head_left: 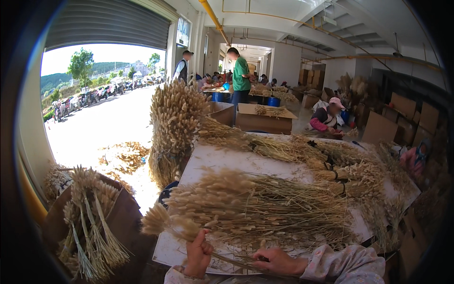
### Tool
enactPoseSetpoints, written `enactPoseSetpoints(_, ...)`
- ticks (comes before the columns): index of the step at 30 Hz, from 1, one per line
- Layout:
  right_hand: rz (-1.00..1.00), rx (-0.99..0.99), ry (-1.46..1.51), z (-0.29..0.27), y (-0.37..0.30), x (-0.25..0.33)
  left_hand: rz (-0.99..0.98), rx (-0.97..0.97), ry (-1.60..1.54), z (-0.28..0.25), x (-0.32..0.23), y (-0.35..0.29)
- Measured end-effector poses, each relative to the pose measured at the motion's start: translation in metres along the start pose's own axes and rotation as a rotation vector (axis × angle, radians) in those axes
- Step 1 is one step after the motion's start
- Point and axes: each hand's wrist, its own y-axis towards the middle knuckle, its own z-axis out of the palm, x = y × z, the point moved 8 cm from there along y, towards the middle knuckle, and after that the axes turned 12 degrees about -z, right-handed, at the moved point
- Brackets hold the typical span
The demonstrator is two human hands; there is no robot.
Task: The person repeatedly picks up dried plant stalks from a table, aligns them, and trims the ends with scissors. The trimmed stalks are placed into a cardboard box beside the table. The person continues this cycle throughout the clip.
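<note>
Near the table's front edge, my left hand (197,255) is closed around a small bunch of dried bunny-tail grass (172,226). The bunch's fluffy heads point left, slightly blurred, and its thin stems trail right. Over the stem ends my right hand (279,261) is closed, thumb and fingers pinched together on the stems. Just beyond both hands lies a wide, loose heap of the same dried grass (265,206), heads to the left and stems to the right. White board (220,158) shows beneath it as the tabletop.
Left of me, a cardboard box (135,208) holds tied grass bundles (94,222). A tall sheaf (175,118) stands at the table's far left corner. Tied bundles (331,165) lie along the table's far and right sides. A person in green (241,78) stands beyond; another (326,118) sits at right.
</note>
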Motion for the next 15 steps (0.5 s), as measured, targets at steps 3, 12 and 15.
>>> enactPoseSetpoints(3,-0.018,0.123,-0.049,0.005,-0.002,0.003,0.009,0.011,0.036,0.007,0.004,-0.001)
enactPoseSetpoints(12,-0.057,0.429,0.018,0.028,-0.056,-0.051,0.026,-0.002,0.024,0.008,-0.006,-0.002)
enactPoseSetpoints(15,0.072,0.721,0.194,0.049,-0.100,-0.089,0.027,0.028,0.058,0.011,-0.006,0.000)
